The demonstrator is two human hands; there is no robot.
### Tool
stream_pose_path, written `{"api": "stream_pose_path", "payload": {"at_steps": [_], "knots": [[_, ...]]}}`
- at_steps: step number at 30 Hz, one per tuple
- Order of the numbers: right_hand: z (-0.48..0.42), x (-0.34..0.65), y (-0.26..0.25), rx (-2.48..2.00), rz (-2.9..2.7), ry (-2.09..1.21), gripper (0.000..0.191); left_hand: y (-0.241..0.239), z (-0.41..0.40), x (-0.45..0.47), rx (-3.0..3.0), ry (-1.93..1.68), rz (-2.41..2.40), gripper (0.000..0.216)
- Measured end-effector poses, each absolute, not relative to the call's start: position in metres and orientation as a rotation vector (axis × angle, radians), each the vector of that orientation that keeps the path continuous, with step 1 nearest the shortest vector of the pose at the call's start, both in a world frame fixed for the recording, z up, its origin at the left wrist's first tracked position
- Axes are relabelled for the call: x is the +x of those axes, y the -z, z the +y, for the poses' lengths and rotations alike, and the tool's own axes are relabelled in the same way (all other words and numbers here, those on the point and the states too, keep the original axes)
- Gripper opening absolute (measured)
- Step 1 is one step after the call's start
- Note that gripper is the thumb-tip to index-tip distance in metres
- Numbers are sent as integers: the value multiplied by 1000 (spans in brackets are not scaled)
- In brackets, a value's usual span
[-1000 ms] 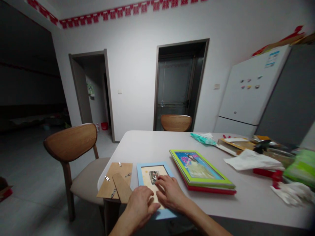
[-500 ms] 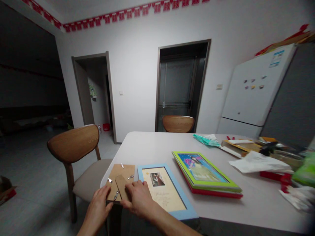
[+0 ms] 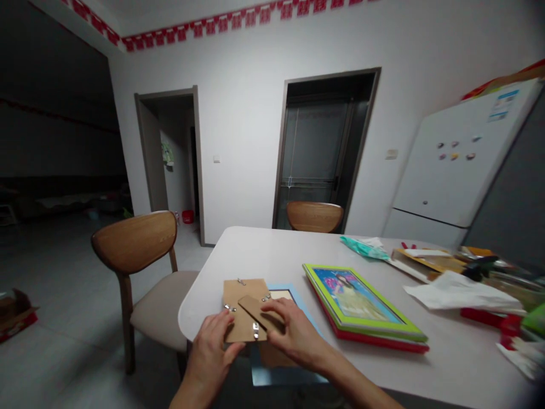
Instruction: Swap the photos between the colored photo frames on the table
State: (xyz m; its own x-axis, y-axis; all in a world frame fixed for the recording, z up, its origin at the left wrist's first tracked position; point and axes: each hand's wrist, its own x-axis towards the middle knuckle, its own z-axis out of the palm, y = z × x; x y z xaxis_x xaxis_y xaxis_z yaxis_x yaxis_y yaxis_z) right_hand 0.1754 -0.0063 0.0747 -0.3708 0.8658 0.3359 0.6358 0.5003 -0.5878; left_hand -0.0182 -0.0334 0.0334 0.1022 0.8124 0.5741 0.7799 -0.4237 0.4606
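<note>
A brown backing board [image 3: 240, 300] with small metal clips and a fold-out stand is held over the left part of a light-blue picture frame [image 3: 279, 375] that lies at the near corner of the white table [image 3: 264, 255]. My left hand [image 3: 212, 351] grips the board's near-left edge. My right hand [image 3: 294, 335] has its fingers on the board's stand and right side, pinching it. A strip of the frame's cream mat with a small photo [image 3: 281, 294] shows past the board.
A stack of frames, green on top of red [image 3: 361, 304], lies right of the blue one. Papers, a teal cloth [image 3: 361, 246] and clutter fill the table's right side. Wooden chairs stand at left [image 3: 136, 244] and far end [image 3: 314, 216]. A white fridge [image 3: 460, 165] stands at right.
Both hands left the blue frame's photo, took hold of the backing board lying to the frame's left, and carried it right, over the frame. The camera view shifted slightly left.
</note>
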Motion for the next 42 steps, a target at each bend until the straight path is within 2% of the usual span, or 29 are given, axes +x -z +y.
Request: {"api": "stream_pose_path", "payload": {"at_steps": [6, 13, 18, 20, 27, 35, 42], "knots": [[-10, 236, -59, -1328, -2160, -479, 33, -34, -39, 39, 2309, -959, 1534, 32], [-9, 248, -32, -1341, -2189, -405, 35, -27, -41, 53, 2325, -788, 1533, 20], [-15, 243, -32, -1314, -2226, -370, 36, -24, -44, 50, 2345, -618, 1536, 62], [-15, 240, -33, -1336, -2221, -355, 36, -24, -43, 48, 2335, -545, 1523, 69], [-17, 223, -32, -1392, -2215, -257, 33, -26, -40, 35, 2356, -513, 1420, 35], [-12, 213, -37, -1453, -2120, -367, 40, -28, -40, 32, 2340, -542, 1444, 29], [-14, 208, -50, -1472, -2190, -410, 33, -30, -41, 30, 2323, -521, 1432, 28]]}}
